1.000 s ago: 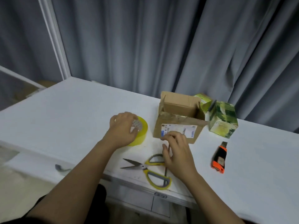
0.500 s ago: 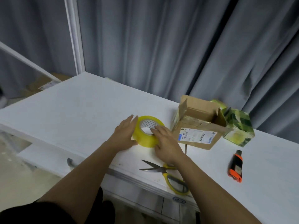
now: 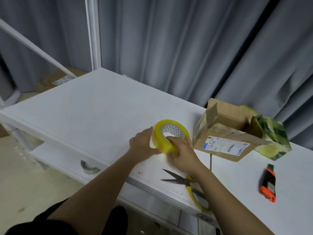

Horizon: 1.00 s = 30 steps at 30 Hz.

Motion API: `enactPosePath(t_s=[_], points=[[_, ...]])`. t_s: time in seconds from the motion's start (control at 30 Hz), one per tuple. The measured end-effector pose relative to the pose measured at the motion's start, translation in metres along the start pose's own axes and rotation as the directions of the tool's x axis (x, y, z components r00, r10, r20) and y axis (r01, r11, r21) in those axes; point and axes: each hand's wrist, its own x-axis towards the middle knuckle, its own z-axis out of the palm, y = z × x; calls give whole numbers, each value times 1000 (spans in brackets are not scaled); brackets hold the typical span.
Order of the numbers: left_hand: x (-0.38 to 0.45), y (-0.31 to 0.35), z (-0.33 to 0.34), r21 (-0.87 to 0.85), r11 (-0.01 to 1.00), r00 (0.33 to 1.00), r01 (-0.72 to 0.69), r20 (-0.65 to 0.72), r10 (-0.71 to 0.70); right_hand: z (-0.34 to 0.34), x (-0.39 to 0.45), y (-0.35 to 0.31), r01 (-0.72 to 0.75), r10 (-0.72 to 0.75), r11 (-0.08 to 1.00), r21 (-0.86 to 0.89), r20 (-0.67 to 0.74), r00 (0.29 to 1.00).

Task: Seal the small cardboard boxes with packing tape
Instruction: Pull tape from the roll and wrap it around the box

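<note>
— Head view: scissors (image 3: 188,181) nearest; right hand (image 3: 182,152) has left the box and grips the tape roll (image 3: 170,138), left hand (image 3: 144,146) flat against it.
— So taping's next — cardboard box (image 3: 227,133) beyond, flaps open.

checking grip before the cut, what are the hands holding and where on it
Both hold the tape roll: the right hand grips its near rim, fingers over the top edge; the left hand rests open against its left side.
</note>
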Motion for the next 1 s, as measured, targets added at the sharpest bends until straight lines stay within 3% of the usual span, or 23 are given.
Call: enactPosePath(t_s=[0.17, 0.33, 0.43, 0.6, 0.7, 0.8, 0.9, 1.0], points=[[4, 1, -3, -88, 996, 1000, -20, -4, 20, -6, 4, 5, 15, -15, 1000, 5, 86, 996], [-9, 14, 6, 44, 998, 994, -55, -89, 59, -5, 4, 5, 29, -26, 999, -34, 78, 997], [-12, 15, 5, 24, 997, 987, -69, -145, 71, -7, 4, 5, 61, -57, 996, -63, 68, 996], [-15, 11, -1, -13, 992, 988, -128, -87, 127, -12, -2, 6, 97, -93, 994, -58, 72, 993], [-33, 21, 9, -42, 988, 971, -151, -192, 141, -14, -3, 5, 92, -90, 995, -44, 49, 995], [-45, 30, 3, -119, 964, 908, -237, -380, 177, -17, -2, 0, 2, -1, 998, 61, -14, 1000], [-47, 35, -14, 96, 923, 774, -374, -516, 367, -24, 2, -10, -74, 96, 947, 314, -55, 994], [-46, 38, -33, 299, 847, 630, -440, -569, 528, -27, 3, -25, -52, 124, 807, 588, -83, 989]])
